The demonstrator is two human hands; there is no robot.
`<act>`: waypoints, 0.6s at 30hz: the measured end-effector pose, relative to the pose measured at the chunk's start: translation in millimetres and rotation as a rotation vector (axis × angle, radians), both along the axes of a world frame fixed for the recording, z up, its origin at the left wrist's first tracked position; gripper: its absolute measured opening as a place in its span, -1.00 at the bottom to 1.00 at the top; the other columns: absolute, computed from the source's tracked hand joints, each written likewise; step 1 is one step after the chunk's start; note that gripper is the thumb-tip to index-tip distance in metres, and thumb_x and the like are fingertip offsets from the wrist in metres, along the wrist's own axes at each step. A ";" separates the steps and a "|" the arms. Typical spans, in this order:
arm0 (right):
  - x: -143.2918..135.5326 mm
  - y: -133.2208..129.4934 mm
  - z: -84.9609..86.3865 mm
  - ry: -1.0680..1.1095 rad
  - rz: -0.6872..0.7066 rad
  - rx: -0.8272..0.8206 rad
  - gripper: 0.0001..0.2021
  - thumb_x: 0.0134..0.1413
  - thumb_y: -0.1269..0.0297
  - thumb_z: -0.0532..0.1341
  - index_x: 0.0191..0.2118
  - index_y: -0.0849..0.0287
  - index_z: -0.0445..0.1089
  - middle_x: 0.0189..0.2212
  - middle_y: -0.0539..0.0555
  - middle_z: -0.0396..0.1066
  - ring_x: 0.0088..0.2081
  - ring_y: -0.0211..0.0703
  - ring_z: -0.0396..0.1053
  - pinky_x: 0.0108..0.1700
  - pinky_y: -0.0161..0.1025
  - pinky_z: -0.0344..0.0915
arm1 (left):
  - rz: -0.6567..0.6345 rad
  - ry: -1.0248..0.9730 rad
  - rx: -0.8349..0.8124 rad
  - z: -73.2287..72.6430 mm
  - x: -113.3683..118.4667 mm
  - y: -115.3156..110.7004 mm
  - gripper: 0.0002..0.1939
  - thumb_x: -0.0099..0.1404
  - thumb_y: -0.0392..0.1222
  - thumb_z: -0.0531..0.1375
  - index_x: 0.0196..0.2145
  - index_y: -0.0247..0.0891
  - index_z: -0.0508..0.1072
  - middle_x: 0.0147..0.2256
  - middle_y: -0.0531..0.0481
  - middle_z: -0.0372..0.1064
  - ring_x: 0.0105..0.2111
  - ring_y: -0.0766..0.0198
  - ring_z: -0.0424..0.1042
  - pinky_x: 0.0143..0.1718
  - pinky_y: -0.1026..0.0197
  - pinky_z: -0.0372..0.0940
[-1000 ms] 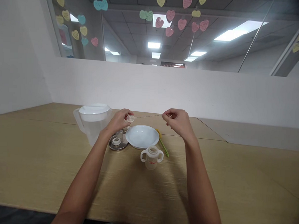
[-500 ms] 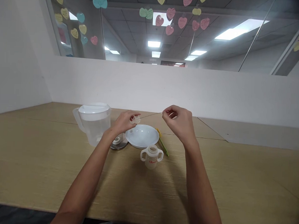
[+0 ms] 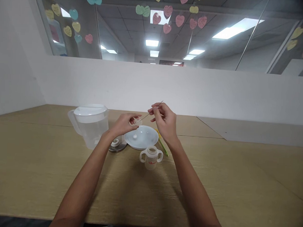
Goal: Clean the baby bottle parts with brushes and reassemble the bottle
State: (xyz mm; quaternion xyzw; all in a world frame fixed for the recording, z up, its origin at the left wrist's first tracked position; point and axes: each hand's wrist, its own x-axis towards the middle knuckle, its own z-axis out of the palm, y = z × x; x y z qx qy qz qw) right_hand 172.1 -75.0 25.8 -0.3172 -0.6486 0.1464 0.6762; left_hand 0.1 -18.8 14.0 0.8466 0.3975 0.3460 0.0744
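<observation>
Narrow grip: the right hand [image 3: 166,123] pinches a thin rod [image 3: 144,117] slanting down to a clear cap [image 3: 138,122], which the left hand [image 3: 123,123] holds between thumb and fingers above the bowl [image 3: 148,140]. Both pieces look light; the rod probably flexes, suiting a mid-length pinch, while the smooth cap may slip, favouring its rim.

The round piece [image 3: 139,122] is whitish, the cup's [image 3: 150,154] lettering [image 3: 152,163] red.

Red script on a two-handled baby bottle [image 3: 151,156], no word legible.
The bottle stands at 6 o'clock, its red lettering [image 3: 152,163] too small to spell out; near 1 o'clock, pink heart-shaped notes [image 3: 202,22] bear unreadable marks.
</observation>
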 end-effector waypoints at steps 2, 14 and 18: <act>1.4 0.1 -0.4 -0.025 -0.013 0.001 -0.82 0.12 0.17 0.03 -0.28 0.13 0.27 -0.40 0.02 0.41 -0.35 -0.28 0.37 -0.42 -0.35 0.35 | -0.003 -0.007 -0.009 0.5 -1.6 0.4 -0.49 0.00 -0.25 0.18 -0.02 -0.29 0.38 -0.21 -0.05 0.43 -0.35 0.27 0.36 -0.25 0.21 0.31; 4.1 -4.6 3.5 -0.034 0.015 0.067 -0.82 0.14 0.18 0.03 -0.29 0.13 0.28 -0.38 0.01 0.39 -0.30 -0.27 0.37 -0.37 -0.32 0.39 | -0.090 -0.022 -0.016 3.3 0.6 -1.3 -0.47 0.00 -0.28 0.18 -0.01 -0.26 0.37 -0.15 -0.05 0.42 -0.26 0.24 0.37 -0.16 0.17 0.30; 3.5 -5.6 3.8 -0.050 0.010 0.076 -0.83 0.15 0.20 0.02 -0.29 0.14 0.28 -0.39 0.00 0.39 -0.32 -0.29 0.37 -0.33 -0.31 0.39 | -0.118 -0.023 -0.018 3.5 0.1 -0.2 -0.47 0.00 -0.28 0.18 0.00 -0.24 0.37 -0.15 -0.05 0.41 -0.26 0.24 0.36 -0.17 0.16 0.31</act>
